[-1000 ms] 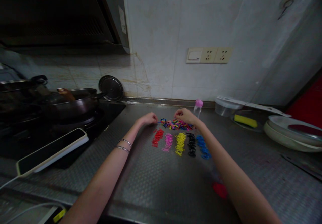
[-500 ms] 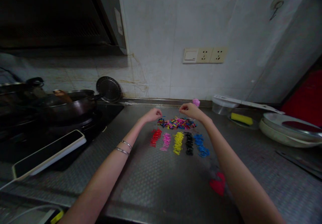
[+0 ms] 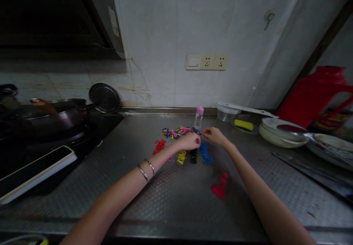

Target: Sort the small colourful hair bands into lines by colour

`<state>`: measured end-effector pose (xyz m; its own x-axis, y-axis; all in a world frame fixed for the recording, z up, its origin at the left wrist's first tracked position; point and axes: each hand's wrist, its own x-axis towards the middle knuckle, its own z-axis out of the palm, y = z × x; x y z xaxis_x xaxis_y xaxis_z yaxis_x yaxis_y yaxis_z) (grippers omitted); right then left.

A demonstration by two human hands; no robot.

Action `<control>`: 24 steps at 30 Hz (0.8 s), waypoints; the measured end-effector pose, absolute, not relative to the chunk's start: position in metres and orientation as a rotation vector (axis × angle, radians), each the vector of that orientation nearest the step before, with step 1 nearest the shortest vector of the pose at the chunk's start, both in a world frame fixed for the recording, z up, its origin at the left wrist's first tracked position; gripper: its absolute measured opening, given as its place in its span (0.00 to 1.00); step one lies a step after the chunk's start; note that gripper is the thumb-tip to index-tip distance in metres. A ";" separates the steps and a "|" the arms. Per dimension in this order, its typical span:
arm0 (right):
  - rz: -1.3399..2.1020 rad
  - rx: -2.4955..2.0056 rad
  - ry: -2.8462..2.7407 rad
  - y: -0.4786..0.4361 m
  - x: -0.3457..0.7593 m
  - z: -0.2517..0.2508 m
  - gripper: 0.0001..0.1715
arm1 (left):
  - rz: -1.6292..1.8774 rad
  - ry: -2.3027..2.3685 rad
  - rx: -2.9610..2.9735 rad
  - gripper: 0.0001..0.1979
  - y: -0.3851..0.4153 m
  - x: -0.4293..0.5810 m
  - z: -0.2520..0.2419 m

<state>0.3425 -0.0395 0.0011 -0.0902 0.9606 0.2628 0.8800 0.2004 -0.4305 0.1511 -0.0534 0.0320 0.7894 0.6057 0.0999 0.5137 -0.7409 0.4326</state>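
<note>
Two hands meet over a spread of small coloured pieces on the steel bench (image 3: 176,208). The left hand (image 3: 190,141) has its fingers drawn together in a pinch, and so does the right hand (image 3: 215,135), just at its 3 o'clock. Whether either holds a piece is too small to tell. The mixed heap (image 3: 178,131) lies at 11 o'clock from the left hand. Sorted rows run at 6 o'clock from the heap: the red row (image 3: 159,146), yellow row (image 3: 181,157), black row (image 3: 193,155) and blue row (image 3: 205,153). The left forearm covers whatever lies between red and yellow.

The main risk, as I judge it, is the left wrist and its bracelets (image 3: 147,168). They hang low across the rows, so a drag would smear the colours into one another. The pieces are tiny and light, and the patterned steel could let a dropped one skip away. The black row is hard to see against the dark metal.

A small bottle (image 3: 198,117) with a pink cap stands at 2 o'clock from the heap, close enough for a knuckle to tip it. A red scrap (image 3: 219,188) lies alone at 5 o'clock from the rows. At 3 o'clock sit a clear tub (image 3: 226,112), a yellow sponge (image 3: 244,125), stacked plates (image 3: 278,134) and a red jug (image 3: 311,94). At 9 o'clock are a pan (image 3: 46,116), a lid (image 3: 104,98) and a tablet (image 3: 33,171). All of these stand well apart from the hands.
</note>
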 end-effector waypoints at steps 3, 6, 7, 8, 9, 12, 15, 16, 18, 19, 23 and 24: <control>0.240 -1.739 -1.955 -0.042 0.349 -0.005 0.13 | 0.268 0.825 2.568 0.09 -0.066 0.157 0.032; 0.242 -1.754 -1.946 -0.043 0.351 -0.007 0.13 | 0.241 0.792 2.547 0.09 -0.074 0.160 0.029; 0.234 -1.762 -1.943 -0.043 0.352 -0.007 0.13 | 0.245 0.778 2.543 0.10 -0.075 0.160 0.028; 0.228 -1.769 -1.942 -0.043 0.352 -0.007 0.13 | 0.256 0.763 2.540 0.11 -0.075 0.160 0.027; 0.223 -1.773 -1.944 -0.043 0.352 -0.007 0.13 | 0.278 0.750 2.533 0.13 -0.074 0.159 0.026; 0.221 -1.777 -1.954 -0.043 0.352 -0.008 0.13 | 0.382 0.763 2.499 0.15 -0.063 0.144 0.029; 0.218 -1.775 -1.969 -0.044 0.351 -0.009 0.13 | 0.478 0.880 2.501 0.12 -0.040 0.110 0.035; 0.217 -1.773 -1.977 -0.044 0.351 -0.009 0.13 | 0.508 0.954 2.497 0.11 -0.032 0.094 0.036; 0.215 -1.768 -1.988 -0.044 0.350 -0.009 0.13 | 0.505 1.133 2.478 0.10 -0.016 0.058 0.038; 0.213 -1.767 -1.990 -0.044 0.350 -0.009 0.13 | 0.492 1.225 2.468 0.10 -0.009 0.039 0.038; 0.219 -1.763 -1.995 -0.046 0.348 -0.008 0.13 | 0.394 1.326 2.374 0.07 0.004 -0.022 0.033; 0.220 -1.764 -1.999 -0.046 0.348 -0.008 0.13 | 0.388 1.301 2.340 0.07 0.004 -0.031 0.031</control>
<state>0.3480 -0.0461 -0.0076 -0.0699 0.9697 0.2339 0.8958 0.1642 -0.4131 -0.0305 0.0040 0.0307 0.5196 0.8537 0.0331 0.7324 -0.4651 0.4972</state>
